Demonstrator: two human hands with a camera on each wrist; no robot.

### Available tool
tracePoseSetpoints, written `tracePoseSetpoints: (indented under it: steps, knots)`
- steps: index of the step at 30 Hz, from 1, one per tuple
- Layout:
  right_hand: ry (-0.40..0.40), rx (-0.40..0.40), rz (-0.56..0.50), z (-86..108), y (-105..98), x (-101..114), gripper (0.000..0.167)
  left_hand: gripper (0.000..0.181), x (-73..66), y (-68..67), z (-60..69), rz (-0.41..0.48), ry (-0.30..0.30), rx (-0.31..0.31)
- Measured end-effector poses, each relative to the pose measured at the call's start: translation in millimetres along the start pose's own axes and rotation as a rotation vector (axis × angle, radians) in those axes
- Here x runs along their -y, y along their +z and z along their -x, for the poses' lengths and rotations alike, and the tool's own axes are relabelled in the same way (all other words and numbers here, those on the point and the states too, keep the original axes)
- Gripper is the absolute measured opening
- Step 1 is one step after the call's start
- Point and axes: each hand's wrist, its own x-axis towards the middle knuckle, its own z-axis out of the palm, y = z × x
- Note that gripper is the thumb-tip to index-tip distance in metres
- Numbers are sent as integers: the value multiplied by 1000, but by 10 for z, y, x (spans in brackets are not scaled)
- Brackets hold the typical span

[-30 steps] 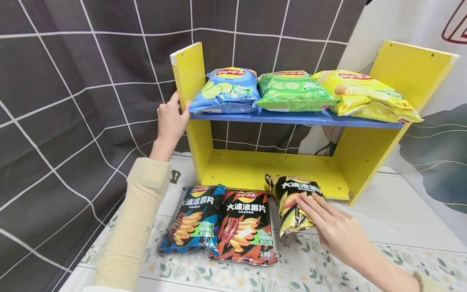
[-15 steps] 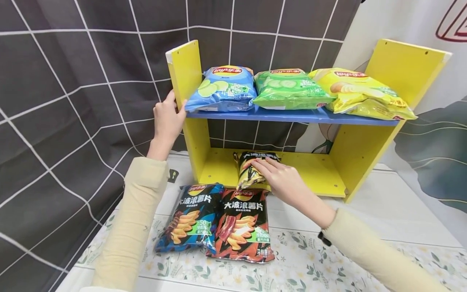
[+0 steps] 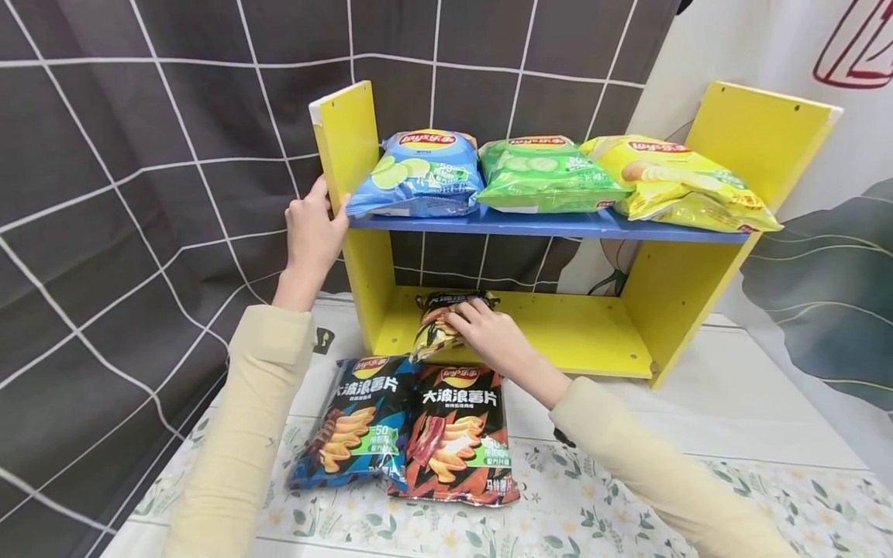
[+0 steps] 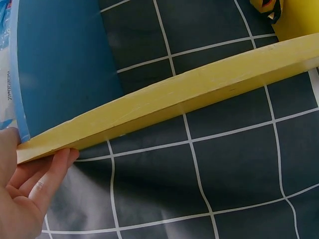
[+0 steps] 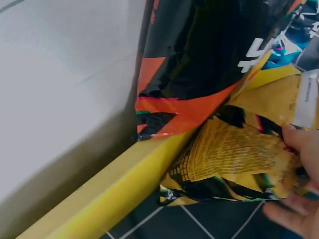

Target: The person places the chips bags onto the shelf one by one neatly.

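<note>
My left hand [image 3: 314,232] grips the yellow left side panel [image 3: 346,143] of a small shelf. In the left wrist view the thumb and fingers lie on opposite sides of that panel's edge [image 4: 174,94]. On the yellow lower board [image 3: 558,329], toward its left end, a black and gold chip bag [image 3: 434,332] sits tilted. My right hand [image 3: 494,339] holds this bag by its right part; the right wrist view has the thumb and fingers around the bag's crumpled gold side [image 5: 229,154]. Part of the bag's front is covered by the hand.
Blue [image 3: 425,182], green [image 3: 544,174] and yellow [image 3: 680,182] chip bags lie on the blue upper board [image 3: 558,225]. In front of the shelf, a black-blue chip bag [image 3: 359,426] and a black-red one [image 3: 456,442] lie side by side on the floral tablecloth [image 3: 593,496].
My right hand has carried the black and gold chip bag from in front of the shelf leftward onto the lower board. The left hand stays on the side panel.
</note>
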Motion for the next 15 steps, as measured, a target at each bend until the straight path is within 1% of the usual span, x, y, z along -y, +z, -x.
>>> tracePoseSetpoints:
  steps: [3, 6, 10, 15]
  knots:
    - [38, 34, 30, -2, 49, 4, 41, 38, -4, -10, -5, -5, -2, 2]
    - [70, 95, 47, 17, 87, 12, 49, 39, -10, -18, -11, -3, -4, 5]
    - [116, 157, -21, 14, 125, 30, 53, 36, -4, -18, -19, -13, 7, -3]
    - [168, 235, -109, -42, 191, 88, 51, 33, 17, -7, -7, -20, 23, -12]
